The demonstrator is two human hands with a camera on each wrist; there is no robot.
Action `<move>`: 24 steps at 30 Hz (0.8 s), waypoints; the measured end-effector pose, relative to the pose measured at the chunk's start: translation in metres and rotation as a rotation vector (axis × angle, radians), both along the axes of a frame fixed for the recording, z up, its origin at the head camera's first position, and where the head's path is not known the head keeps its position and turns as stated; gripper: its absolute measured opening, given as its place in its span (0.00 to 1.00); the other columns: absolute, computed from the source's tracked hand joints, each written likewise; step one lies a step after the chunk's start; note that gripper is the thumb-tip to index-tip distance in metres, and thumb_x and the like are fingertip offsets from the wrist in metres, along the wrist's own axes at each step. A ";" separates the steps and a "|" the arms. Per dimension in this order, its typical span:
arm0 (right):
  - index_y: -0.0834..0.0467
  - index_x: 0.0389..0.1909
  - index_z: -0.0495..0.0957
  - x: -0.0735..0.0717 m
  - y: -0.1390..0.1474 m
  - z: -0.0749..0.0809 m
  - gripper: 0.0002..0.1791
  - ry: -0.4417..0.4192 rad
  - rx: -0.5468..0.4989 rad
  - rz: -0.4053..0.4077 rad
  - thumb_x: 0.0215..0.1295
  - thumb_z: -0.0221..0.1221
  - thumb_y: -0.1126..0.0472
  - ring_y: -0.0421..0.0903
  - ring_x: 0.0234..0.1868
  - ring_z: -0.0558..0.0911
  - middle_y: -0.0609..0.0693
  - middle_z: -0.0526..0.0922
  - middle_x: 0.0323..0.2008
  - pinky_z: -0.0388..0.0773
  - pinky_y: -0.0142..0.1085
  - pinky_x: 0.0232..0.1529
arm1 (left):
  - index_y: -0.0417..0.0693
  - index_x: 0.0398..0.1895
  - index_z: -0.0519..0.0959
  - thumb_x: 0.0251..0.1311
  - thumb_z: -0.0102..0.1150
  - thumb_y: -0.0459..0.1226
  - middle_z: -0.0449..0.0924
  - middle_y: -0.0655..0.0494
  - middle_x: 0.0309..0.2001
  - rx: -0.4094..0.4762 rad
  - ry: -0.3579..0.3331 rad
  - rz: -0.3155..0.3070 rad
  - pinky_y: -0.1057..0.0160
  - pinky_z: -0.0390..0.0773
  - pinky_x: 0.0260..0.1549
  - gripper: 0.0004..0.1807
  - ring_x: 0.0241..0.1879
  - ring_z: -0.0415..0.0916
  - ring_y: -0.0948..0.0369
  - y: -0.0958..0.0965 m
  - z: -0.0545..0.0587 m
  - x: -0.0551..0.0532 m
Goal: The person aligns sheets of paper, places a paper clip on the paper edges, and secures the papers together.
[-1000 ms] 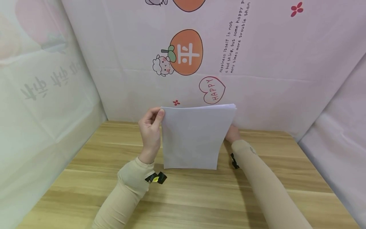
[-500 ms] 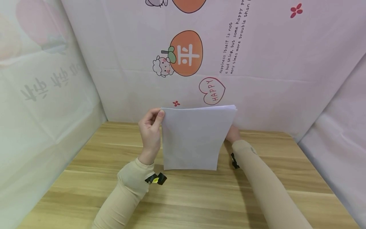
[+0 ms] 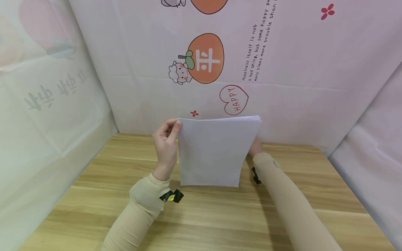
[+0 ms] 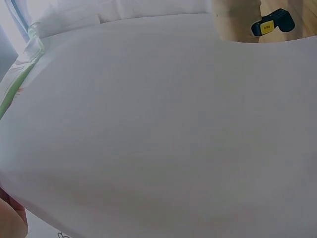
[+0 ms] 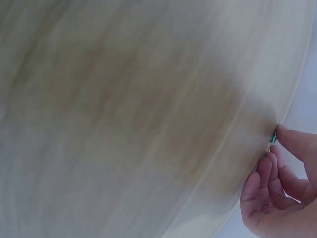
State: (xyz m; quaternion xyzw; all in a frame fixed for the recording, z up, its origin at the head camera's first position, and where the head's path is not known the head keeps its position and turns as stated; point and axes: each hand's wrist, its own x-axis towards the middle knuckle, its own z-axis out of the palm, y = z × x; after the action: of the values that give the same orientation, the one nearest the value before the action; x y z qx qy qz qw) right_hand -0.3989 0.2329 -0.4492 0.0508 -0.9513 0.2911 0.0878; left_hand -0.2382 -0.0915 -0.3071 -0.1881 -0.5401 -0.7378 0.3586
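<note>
Upright above the wooden table (image 3: 201, 216) stands a white sheaf of paper (image 3: 213, 153), its top right corner showing layered edges. My left hand (image 3: 165, 143) pinches its top left corner between thumb and fingers. In the left wrist view the paper (image 4: 158, 124) fills most of the picture, with only a bit of that hand (image 4: 11, 218) at the lower left. Behind the paper's right side, my right hand (image 3: 256, 147) is partly hidden. In the right wrist view, the right hand (image 5: 282, 183) pinches a small shiny green thing (image 5: 273, 137) between thumb and fingertips, close over the table.
A white printed cloth (image 3: 298, 104) hangs behind the table's far edge, with more cloth at the left (image 3: 41, 139) and right sides. Each wrist carries a small black camera mount, one below the left hand (image 3: 172, 196). The sheaf blocks the head view of the table behind it.
Both hands and the paper hold nearly the same place; the whole head view has shifted very slightly.
</note>
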 end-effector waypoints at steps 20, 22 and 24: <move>0.71 0.61 0.64 0.005 -0.005 0.009 0.24 -0.018 0.085 0.024 0.69 0.41 0.61 0.66 0.62 0.67 0.71 0.68 0.60 0.61 0.53 0.65 | 0.22 0.34 0.75 0.61 0.58 0.31 0.78 0.64 0.26 -0.006 0.005 -0.007 0.72 0.67 0.26 0.13 0.25 0.68 0.66 0.001 0.000 0.001; 0.71 0.61 0.64 0.007 -0.006 0.011 0.24 -0.027 0.094 0.024 0.69 0.41 0.61 0.66 0.61 0.67 0.71 0.68 0.60 0.61 0.53 0.64 | 0.22 0.34 0.75 0.61 0.59 0.31 0.78 0.64 0.26 -0.006 0.006 -0.007 0.72 0.67 0.26 0.13 0.25 0.68 0.66 0.001 0.000 0.001; 0.71 0.61 0.64 0.008 -0.007 0.012 0.24 -0.029 0.118 0.029 0.69 0.40 0.61 0.66 0.61 0.68 0.71 0.68 0.59 0.62 0.53 0.64 | 0.22 0.34 0.75 0.61 0.59 0.31 0.78 0.63 0.26 -0.003 0.007 -0.010 0.72 0.67 0.26 0.13 0.25 0.68 0.66 0.001 0.000 0.002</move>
State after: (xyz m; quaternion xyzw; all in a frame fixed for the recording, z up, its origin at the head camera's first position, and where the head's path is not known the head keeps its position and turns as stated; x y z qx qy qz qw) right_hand -0.3907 0.2254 -0.4368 0.0653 -0.9672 0.2364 0.0667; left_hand -0.2365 -0.0907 -0.3072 -0.1940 -0.5389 -0.7382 0.3565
